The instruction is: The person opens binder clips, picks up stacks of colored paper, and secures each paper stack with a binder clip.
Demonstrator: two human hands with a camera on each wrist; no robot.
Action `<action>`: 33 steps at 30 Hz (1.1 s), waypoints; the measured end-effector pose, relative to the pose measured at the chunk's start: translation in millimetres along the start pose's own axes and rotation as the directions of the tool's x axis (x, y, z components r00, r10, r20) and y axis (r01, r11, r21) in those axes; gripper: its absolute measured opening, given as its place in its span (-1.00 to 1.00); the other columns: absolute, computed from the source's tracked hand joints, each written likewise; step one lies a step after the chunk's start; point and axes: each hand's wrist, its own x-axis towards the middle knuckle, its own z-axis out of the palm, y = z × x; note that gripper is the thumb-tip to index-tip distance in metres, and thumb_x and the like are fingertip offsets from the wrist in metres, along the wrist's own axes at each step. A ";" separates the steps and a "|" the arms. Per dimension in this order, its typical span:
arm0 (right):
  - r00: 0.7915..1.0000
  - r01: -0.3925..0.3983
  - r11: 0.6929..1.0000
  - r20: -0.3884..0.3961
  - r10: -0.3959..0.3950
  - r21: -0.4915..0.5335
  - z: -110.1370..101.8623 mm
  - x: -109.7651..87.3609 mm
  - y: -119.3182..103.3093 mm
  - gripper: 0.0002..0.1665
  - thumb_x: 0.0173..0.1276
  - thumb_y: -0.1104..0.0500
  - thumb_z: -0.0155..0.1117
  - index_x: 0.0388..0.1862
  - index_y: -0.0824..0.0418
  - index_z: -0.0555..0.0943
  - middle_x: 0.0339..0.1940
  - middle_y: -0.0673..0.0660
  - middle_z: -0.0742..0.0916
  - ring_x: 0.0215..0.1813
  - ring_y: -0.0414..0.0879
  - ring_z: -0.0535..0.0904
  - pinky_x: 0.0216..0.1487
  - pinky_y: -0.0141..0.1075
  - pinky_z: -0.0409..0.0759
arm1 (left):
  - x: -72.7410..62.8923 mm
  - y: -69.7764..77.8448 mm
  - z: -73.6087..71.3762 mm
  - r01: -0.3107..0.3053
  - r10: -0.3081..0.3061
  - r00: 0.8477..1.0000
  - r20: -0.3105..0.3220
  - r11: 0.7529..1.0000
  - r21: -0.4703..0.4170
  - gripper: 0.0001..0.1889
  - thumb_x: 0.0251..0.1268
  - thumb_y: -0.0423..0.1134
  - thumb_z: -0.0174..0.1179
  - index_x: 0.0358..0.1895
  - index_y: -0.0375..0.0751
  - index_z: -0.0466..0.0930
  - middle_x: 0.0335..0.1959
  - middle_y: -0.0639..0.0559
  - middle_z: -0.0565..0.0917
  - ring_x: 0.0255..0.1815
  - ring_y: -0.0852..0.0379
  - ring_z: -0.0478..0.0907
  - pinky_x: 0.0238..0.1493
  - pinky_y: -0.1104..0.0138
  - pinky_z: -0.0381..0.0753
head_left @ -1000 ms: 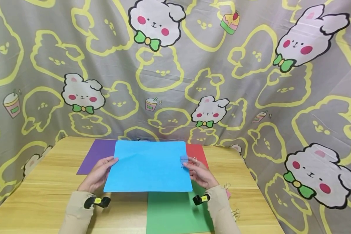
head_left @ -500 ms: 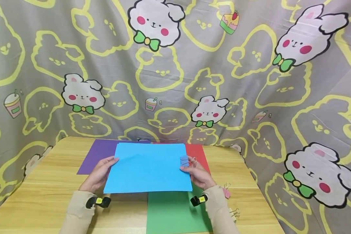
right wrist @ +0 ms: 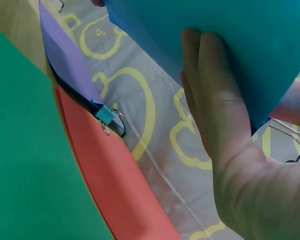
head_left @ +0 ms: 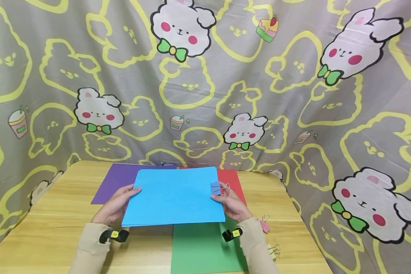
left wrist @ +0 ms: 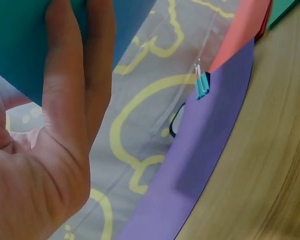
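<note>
A stack of bright blue paper sheets is held up above the table, its layered edges showing at the left. My left hand grips its left edge, thumb on top and fingers beneath. At the right edge my right hand pinches the stack, thumb just under a blue binder clip. That clip sits on the paper's right edge with its wire handles pointing outward. In the wrist views, long fingers of the left hand and fingers of the right hand lie against the underside of the stack.
Purple paper and red paper lie at the back, with a teal binder clip where they meet. Green paper lies in front. A pink binder clip and a pale yellow binder clip rest at the right.
My right thumb has slid from the blue binder clip to just below it. The stack tilts slightly, its right side a little higher, and my left thumb reaches slightly further onto the paper.
</note>
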 end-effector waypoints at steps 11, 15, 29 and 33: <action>1.000 -0.015 1.000 0.021 0.015 0.013 11.6 1.1 -0.2 -0.17 0.59 0.32 0.12 0.67 0.10 -0.03 0.12 0.00 0.58 -0.02 -0.25 0.71 0.05 -0.28 0.77 | -8.5 -0.2 -7.2 0.012 -0.011 1.000 -0.021 0.998 0.065 -0.20 0.69 -0.04 -0.05 0.64 -0.50 -0.20 0.68 -0.40 -0.13 0.69 -0.31 -0.13 0.66 -0.13 0.04; 0.998 -0.039 0.999 0.052 0.038 0.014 21.6 4.1 2.4 -0.23 0.60 0.32 0.11 0.64 0.08 0.04 0.04 0.00 0.59 -0.13 -0.26 0.69 -0.03 -0.35 0.74 | -17.8 4.2 -19.1 0.017 -0.016 1.000 -0.024 0.997 0.070 -0.12 0.68 -0.05 -0.03 0.63 -0.51 -0.38 0.70 -0.38 -0.35 0.71 -0.32 -0.42 0.68 -0.20 -0.25; 0.968 -0.166 0.986 0.191 0.165 -0.008 75.1 12.3 20.0 -0.30 0.57 0.31 0.15 0.57 0.06 0.15 -0.11 0.01 0.59 -0.27 -0.22 0.60 -0.26 -0.36 0.65 | -70.1 -9.3 -71.5 0.096 -0.096 0.995 -0.008 0.978 0.186 -0.14 0.73 -0.02 -0.17 0.58 -0.62 -0.44 0.62 -0.61 -0.20 0.55 -0.31 0.28 0.47 -0.02 0.47; 0.958 -0.192 0.981 0.216 0.190 -0.014 85.4 13.3 28.8 -0.31 0.56 0.31 0.17 0.55 0.04 0.18 -0.14 -0.01 0.60 -0.30 -0.22 0.57 -0.31 -0.39 0.59 | -81.1 -13.5 -78.5 0.103 -0.105 0.995 0.000 0.981 0.165 -0.16 0.72 -0.06 -0.14 0.57 -0.65 -0.39 0.62 -0.54 -0.46 0.63 -0.55 -0.51 0.58 -0.39 -0.27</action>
